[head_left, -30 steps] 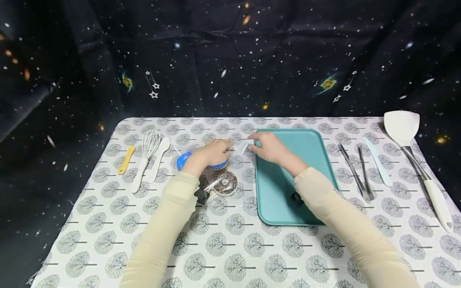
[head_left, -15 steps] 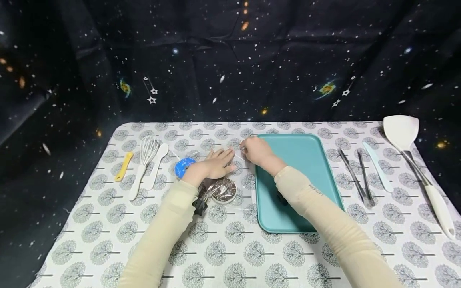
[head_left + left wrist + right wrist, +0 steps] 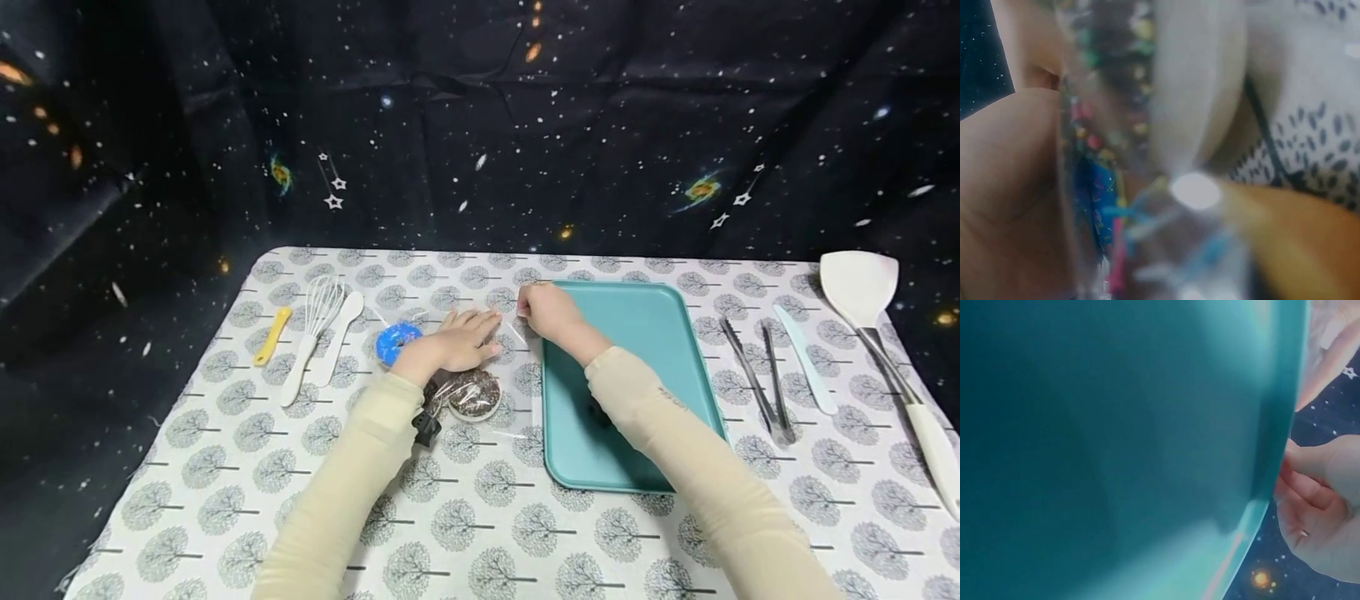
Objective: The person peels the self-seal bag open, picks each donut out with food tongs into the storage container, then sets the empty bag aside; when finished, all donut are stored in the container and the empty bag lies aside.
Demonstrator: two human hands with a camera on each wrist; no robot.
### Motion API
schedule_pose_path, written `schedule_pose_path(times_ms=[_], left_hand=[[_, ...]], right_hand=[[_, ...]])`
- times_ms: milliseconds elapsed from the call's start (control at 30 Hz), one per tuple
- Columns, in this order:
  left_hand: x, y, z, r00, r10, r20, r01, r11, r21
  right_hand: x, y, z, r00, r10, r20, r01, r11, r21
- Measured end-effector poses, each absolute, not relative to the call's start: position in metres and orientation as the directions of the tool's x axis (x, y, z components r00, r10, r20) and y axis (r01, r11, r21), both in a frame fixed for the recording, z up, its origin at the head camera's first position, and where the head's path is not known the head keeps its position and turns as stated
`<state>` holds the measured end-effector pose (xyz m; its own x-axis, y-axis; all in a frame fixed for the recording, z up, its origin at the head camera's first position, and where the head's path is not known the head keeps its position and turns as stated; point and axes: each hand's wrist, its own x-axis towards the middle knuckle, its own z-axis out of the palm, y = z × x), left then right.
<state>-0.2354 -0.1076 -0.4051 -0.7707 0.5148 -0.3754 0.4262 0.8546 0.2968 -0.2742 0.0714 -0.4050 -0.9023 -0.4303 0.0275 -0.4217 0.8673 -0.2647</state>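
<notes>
A clear plastic bag (image 3: 513,335) lies on the table with doughnuts in it. My left hand (image 3: 461,342) rests palm down on the bag with its fingers spread. Left of that hand shows a blue-iced doughnut (image 3: 390,335), and just below it a chocolate doughnut (image 3: 474,398). Coloured sprinkles on dark icing (image 3: 1110,56) fill the left wrist view, blurred and close up. At the bag's right edge, by the tray's upper left corner, my right hand (image 3: 550,313) pinches the plastic with curled fingers. The right wrist view shows its thumb (image 3: 1310,459) against the fingers.
A teal tray (image 3: 615,450) lies under the right forearm. To the left are a yellow handle-like piece (image 3: 272,337), a white whisk (image 3: 303,358) and a white spoon (image 3: 341,333). Tongs (image 3: 776,392), a pale blue knife (image 3: 810,367) and a white turner (image 3: 861,287) lie right.
My left hand has flattened and spread on the bag, slightly lower, uncovering more of the blue doughnut. The right hand has gone from loosely extended to curled at the bag's edge.
</notes>
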Motion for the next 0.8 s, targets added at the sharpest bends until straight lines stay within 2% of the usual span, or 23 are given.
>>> schedule_pose_path(times_ms=[133, 367, 567, 667, 800], left_hand=[[-0.237, -0.108, -0.411, -0.782, 0.524, -0.337, 0.444, 0.849, 0.287], [-0.235, -0.109, -0.411, -0.783, 0.541, -0.308, 0.454, 0.835, 0.311], [-0.232, -0.112, -0.411, -0.795, 0.525, -0.304, 0.447, 0.846, 0.291], [-0.231, -0.113, -0.411, -0.800, 0.519, -0.301, 0.443, 0.849, 0.288], [-0.230, -0.112, -0.409, -0.806, 0.516, -0.291, 0.435, 0.849, 0.301]], right_hand=[[-0.269, 0.082, -0.402, -0.889, -0.455, 0.057, -0.450, 0.844, -0.293], [-0.262, 0.095, -0.395, -0.887, -0.444, 0.131, -0.463, 0.852, -0.245], [-0.254, 0.083, -0.394, -0.819, -0.543, 0.186, -0.574, 0.770, -0.279], [-0.250, 0.076, -0.396, -0.784, -0.593, 0.183, -0.621, 0.750, -0.230], [-0.251, 0.072, -0.400, -0.771, -0.621, 0.141, -0.637, 0.753, -0.163]])
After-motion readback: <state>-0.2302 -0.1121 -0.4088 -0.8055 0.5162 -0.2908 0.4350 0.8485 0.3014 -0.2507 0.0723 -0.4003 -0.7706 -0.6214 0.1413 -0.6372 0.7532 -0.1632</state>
